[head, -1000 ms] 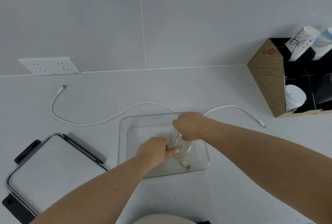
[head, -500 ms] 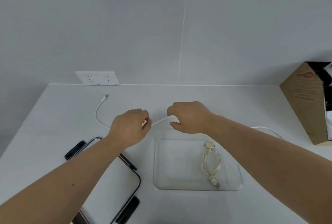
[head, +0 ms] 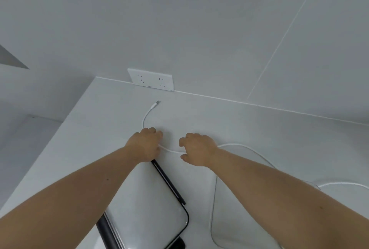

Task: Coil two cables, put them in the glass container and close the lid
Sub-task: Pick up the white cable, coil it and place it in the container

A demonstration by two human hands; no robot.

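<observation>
**Both hands on the white cable, lid lying off**

I am seeing the left hand [head: 145, 145] resting on the white counter [head: 259, 125], fingers curled down over the white cable [head: 169, 150]; whether they are pinching it, I cannot tell. Beyond it the cable is curving to its plug near the wall socket [head: 151, 79]. Below, the lid [head: 147, 208] is lying flat, off the container. The right hand [head: 197, 149] is hovering just above the cable, fingers spread apart. The glass container [head: 212, 218] is showing only its left rim under the right forearm.
</observation>
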